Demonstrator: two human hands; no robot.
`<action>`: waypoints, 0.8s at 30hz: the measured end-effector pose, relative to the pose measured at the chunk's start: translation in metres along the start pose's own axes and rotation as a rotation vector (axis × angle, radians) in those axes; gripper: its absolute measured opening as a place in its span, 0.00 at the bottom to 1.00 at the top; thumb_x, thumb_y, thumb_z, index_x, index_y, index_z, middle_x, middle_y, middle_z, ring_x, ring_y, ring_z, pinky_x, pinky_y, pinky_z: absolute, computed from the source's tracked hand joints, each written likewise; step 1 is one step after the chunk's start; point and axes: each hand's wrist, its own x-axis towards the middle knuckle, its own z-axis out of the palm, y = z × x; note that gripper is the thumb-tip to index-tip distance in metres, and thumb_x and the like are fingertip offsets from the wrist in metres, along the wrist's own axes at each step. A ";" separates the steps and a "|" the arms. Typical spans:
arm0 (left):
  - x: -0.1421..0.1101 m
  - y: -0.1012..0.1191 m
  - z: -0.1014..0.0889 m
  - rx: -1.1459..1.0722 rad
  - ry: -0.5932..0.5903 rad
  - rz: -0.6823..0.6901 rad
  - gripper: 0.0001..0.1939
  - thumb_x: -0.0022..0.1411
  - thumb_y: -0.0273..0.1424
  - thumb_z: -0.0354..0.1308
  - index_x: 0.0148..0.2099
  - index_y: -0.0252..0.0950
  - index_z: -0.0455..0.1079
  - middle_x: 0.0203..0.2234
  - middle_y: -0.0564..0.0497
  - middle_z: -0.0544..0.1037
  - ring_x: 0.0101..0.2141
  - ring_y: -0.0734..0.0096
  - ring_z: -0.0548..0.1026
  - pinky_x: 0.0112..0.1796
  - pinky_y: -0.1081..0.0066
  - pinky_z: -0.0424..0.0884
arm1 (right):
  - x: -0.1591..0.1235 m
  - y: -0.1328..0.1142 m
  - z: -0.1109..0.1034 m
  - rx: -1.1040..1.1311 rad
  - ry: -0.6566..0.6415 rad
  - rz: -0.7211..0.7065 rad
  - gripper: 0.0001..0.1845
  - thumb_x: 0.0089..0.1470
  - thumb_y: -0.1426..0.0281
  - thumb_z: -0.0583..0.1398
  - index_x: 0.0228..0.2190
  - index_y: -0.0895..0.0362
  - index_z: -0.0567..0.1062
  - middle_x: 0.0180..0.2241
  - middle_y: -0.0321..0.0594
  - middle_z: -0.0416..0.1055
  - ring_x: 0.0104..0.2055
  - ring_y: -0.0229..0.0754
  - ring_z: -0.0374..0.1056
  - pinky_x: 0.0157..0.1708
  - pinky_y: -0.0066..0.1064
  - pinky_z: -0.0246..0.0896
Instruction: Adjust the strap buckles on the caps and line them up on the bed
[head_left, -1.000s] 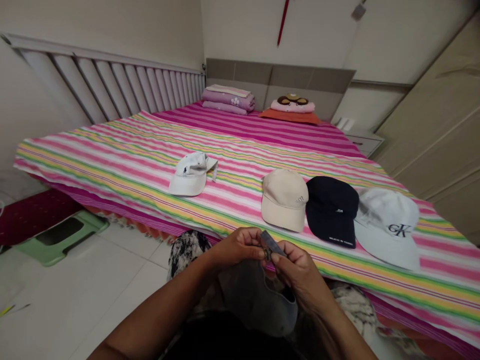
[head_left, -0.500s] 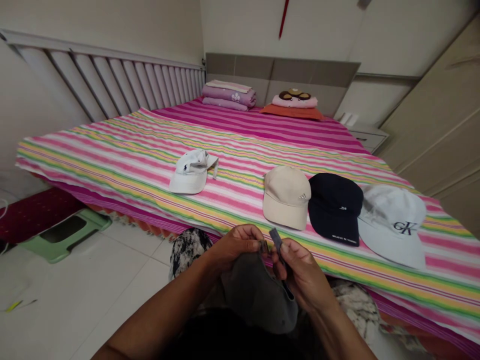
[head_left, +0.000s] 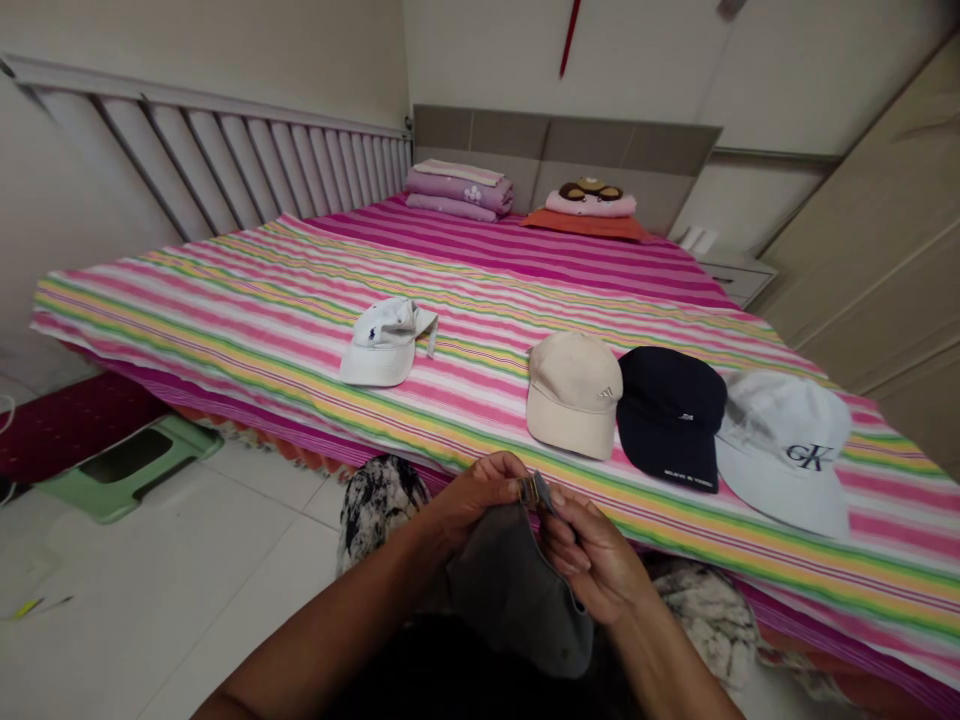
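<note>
A dark grey cap (head_left: 517, 585) is held over my lap, its back opening toward the bed. My left hand (head_left: 484, 490) pinches the cap's metal buckle (head_left: 531, 489) between thumb and fingers. Close beside it, my right hand (head_left: 589, 545) grips the cap's strap (head_left: 546, 495), whose end meets the buckle; whether it passes through cannot be made out. Beyond my hands a beige cap (head_left: 574, 395), a black cap (head_left: 671, 415) and a white cap with dark letters (head_left: 787, 450) lie in a row. Farther left rests another white cap (head_left: 382, 342), its strap hanging loose.
The caps lie on a striped sheet (head_left: 247, 320) over the bed. Folded purple bedding (head_left: 457, 190) and a pink and orange pile (head_left: 589, 215) sit by the headboard (head_left: 495, 130). On the floor at left is a green stool (head_left: 112, 490). A rail (head_left: 247, 160) borders the bed's left side.
My right hand has brought the strap's end left and down to the buckle; before, it stuck up apart from it. My left hand stays on the buckle.
</note>
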 end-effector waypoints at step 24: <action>-0.002 0.002 -0.004 0.120 0.108 -0.056 0.15 0.39 0.31 0.67 0.27 0.31 0.67 0.19 0.53 0.71 0.20 0.80 0.67 0.23 0.78 0.60 | -0.002 -0.005 0.000 -0.264 0.025 -0.123 0.09 0.45 0.67 0.61 0.23 0.61 0.71 0.14 0.30 0.59 0.14 0.26 0.43 0.15 0.22 0.37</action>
